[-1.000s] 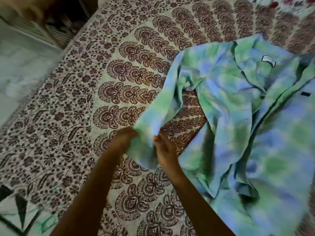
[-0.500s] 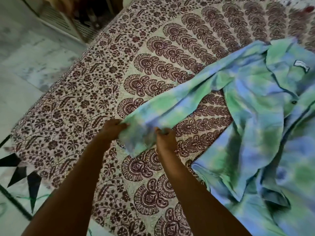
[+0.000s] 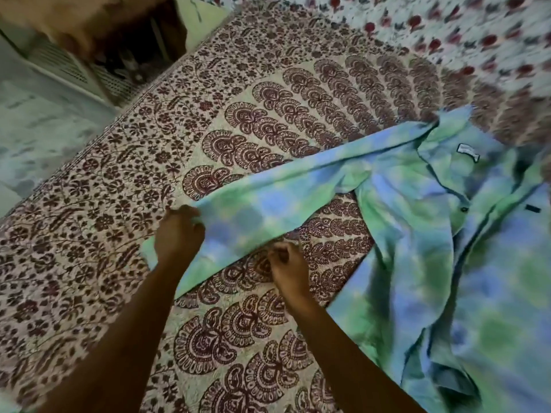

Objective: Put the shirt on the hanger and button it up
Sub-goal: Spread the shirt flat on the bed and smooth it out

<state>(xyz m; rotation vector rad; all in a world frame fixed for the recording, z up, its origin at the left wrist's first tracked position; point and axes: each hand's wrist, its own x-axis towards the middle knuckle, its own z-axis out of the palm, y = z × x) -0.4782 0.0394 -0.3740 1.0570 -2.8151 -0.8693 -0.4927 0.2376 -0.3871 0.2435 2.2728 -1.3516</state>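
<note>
A blue and green tie-dye shirt lies open and rumpled on the right of the bed, collar and white neck label at the upper right. Its left sleeve is stretched out toward the bed's left side. My left hand grips the cuff end of that sleeve. My right hand pinches the sleeve's lower edge a little further along. No hanger is in view.
The bed is covered by a cream sheet with maroon paisley print. Its left edge drops to a pale marble floor. A slatted white cabinet stands at the upper left. A floral cloth lies at the far right.
Both hands have pulled the sleeve out to the left and straightened it, laying it lower and flatter on the sheet. The shirt body has stayed on the right.
</note>
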